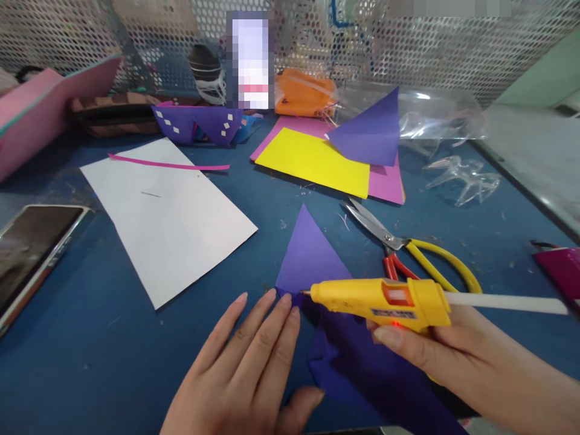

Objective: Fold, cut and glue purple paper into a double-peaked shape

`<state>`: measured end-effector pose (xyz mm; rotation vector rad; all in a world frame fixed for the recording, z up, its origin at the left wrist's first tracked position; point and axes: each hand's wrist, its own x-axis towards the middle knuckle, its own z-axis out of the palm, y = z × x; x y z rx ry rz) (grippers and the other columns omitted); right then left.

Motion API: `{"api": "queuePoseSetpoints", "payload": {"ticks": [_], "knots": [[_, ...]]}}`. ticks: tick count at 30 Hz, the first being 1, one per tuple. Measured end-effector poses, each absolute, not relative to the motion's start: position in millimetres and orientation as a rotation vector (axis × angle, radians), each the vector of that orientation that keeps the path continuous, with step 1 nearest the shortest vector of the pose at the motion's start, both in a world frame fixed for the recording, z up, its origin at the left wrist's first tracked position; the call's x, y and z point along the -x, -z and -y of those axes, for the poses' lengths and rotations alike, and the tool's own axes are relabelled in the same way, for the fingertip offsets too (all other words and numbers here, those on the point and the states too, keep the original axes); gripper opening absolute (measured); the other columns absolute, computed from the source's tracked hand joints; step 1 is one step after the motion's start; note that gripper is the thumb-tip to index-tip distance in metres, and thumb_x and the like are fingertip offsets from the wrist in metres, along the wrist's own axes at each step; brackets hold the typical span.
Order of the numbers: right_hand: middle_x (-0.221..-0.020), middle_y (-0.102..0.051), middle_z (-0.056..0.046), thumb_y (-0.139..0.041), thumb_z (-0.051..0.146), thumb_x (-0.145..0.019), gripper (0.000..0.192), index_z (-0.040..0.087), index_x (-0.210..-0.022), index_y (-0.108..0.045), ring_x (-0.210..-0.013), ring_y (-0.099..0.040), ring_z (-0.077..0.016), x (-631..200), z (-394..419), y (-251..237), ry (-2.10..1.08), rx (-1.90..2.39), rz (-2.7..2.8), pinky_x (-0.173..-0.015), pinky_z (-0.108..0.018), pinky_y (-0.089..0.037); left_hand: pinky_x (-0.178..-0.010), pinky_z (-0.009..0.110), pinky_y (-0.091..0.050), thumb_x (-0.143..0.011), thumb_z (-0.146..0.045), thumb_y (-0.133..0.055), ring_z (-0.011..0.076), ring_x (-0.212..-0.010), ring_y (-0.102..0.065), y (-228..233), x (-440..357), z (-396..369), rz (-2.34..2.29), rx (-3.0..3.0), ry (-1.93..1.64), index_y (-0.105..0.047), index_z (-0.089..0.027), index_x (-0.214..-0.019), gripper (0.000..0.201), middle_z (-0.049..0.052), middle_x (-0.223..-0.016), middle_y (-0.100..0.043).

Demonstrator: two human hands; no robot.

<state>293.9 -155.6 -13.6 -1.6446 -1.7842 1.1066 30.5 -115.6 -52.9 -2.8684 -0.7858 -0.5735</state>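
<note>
My right hand (457, 356) grips a yellow hot glue gun (385, 300) with a white glue stick jutting out its back; the nozzle points left at the edge of a folded purple paper (312, 257). A darker purple part of the paper (362, 368) lies under the gun. My left hand (244, 368) lies flat with fingers spread, fingertips touching the purple paper's left corner by the nozzle.
Scissors (399, 244) with yellow and red handles lie behind the gun. A white sheet (167, 205) with a pink strip (167, 164), yellow paper (312, 160) on pink paper, a purple cone (371, 130), a phone (31, 251), clear plastic wrap (462, 175) and a mesh wall (453, 42) surround the blue table (90, 344).
</note>
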Motion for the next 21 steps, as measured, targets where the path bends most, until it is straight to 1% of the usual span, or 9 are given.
{"api": "queuePoseSetpoints", "payload": {"ticks": [5, 9, 14, 18, 21], "knots": [[-0.114, -0.077, 0.004, -0.057, 0.052, -0.093, 0.042, 0.043, -0.133, -0.065, -0.092, -0.076, -0.0232, -292.8, 152.6, 8.2, -1.163, 1.67, 1.736, -0.09, -0.033, -0.061, -0.128, 0.037, -0.015, -0.095, -0.054, -0.056, 0.022, -0.121, -0.066, 53.7, -27.9, 115.5, 0.763, 2.856, 0.551, -0.068, -0.011, -0.126, 0.054, 0.007, -0.133, -0.069], [-0.11, -0.078, 0.003, -0.06, 0.054, -0.091, 0.039, 0.041, -0.126, -0.071, -0.092, -0.075, -0.0237, -292.2, 149.9, 4.4, -1.176, 1.689, 1.708, -0.093, -0.033, -0.06, -0.129, 0.038, -0.013, -0.093, -0.056, -0.057, 0.0226, -0.121, -0.066, 55.3, -26.0, 115.4, 0.757, 2.869, 0.522, -0.066, -0.011, -0.128, 0.057, 0.008, -0.134, -0.068], [-0.112, -0.077, 0.005, -0.058, 0.055, -0.093, 0.039, 0.043, -0.128, -0.069, -0.095, -0.075, -0.0216, -292.2, 147.9, 3.7, -1.245, 1.693, 1.674, -0.086, -0.027, -0.062, -0.128, 0.037, -0.013, -0.094, -0.055, -0.057, 0.0222, -0.118, -0.068, 53.7, -28.7, 115.0, 0.775, 2.872, 0.566, -0.068, -0.011, -0.126, 0.055, 0.007, -0.132, -0.069], [-0.108, -0.078, 0.003, -0.057, 0.056, -0.093, 0.038, 0.042, -0.127, -0.07, -0.096, -0.074, -0.0211, -290.7, 149.1, 2.1, -1.233, 1.716, 1.635, -0.091, -0.027, -0.06, -0.128, 0.038, -0.012, -0.095, -0.053, -0.055, 0.0217, -0.117, -0.068, 50.7, -31.8, 115.0, 0.829, 2.877, 0.61, -0.068, -0.011, -0.125, 0.053, 0.006, -0.131, -0.07], [-0.107, -0.078, 0.005, -0.057, 0.055, -0.094, 0.034, 0.043, -0.121, -0.072, -0.093, -0.074, -0.0194, -290.4, 150.0, 1.1, -1.228, 1.719, 1.65, -0.088, -0.025, -0.061, -0.128, 0.037, -0.012, -0.097, -0.052, -0.054, 0.0212, -0.116, -0.068, 51.2, -33.7, 115.9, 0.866, 2.87, 0.644, -0.069, -0.012, -0.123, 0.05, 0.005, -0.13, -0.071]]}}
